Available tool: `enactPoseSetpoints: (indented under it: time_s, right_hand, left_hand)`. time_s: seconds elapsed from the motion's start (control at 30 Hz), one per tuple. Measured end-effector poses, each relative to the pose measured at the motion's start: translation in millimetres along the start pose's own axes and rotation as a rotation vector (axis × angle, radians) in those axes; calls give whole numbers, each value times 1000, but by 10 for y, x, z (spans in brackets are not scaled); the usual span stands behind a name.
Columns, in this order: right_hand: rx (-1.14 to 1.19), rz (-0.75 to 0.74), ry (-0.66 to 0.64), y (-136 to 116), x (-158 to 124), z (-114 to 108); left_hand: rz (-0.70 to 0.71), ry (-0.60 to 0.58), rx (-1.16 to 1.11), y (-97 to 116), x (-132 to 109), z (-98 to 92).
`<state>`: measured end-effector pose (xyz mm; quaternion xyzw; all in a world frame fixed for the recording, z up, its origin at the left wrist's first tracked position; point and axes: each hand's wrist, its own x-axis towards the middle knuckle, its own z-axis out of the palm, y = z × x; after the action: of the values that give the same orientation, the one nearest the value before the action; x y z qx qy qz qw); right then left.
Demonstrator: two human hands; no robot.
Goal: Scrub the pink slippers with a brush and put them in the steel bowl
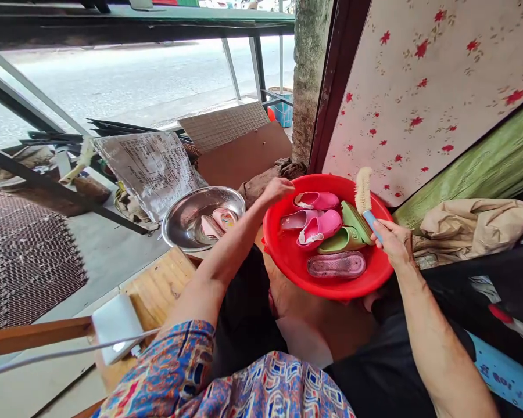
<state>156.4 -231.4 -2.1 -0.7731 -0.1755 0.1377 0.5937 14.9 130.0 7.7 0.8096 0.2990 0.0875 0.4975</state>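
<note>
My right hand (392, 239) is closed around the blue handle of a scrub brush (363, 191), its pale bristles pointing up over the right side of a red plastic basin (283, 255). At the basin's far left rim, my left hand (280, 189) is curled over the edge; its fingertips are partly hidden. Inside the basin lie pink clogs (326, 229), a pale pink slipper (297, 219), green slippers (340, 241) and a purplish-pink sole (336, 265). Left of my left forearm, a steel bowl (174, 223) holds pink footwear (221, 222), partly covered by that arm.
A wooden stool (169, 273) carries a white power bank (118, 328) with a cable. Behind the bowl are a printed sack (146, 165) and a cardboard sheet (244, 154). A floral panel (418, 75) and beige cloth (479, 226) stand at the right.
</note>
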Motion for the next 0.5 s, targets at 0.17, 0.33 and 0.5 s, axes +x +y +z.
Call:
enactPoseSetpoints:
  time_s: [0.17, 0.33, 0.5]
  right_hand:
    - [-54, 33, 17, 60, -59, -103]
    - [-101, 48, 34, 148, -173, -284]
    - [-137, 71, 15, 249, -224, -345]
  left_hand:
    - [81, -367, 253, -87, -481, 1423]
    - [152, -527, 547, -505, -964, 2179]
    - [235, -458, 903, -781, -1046, 2447]
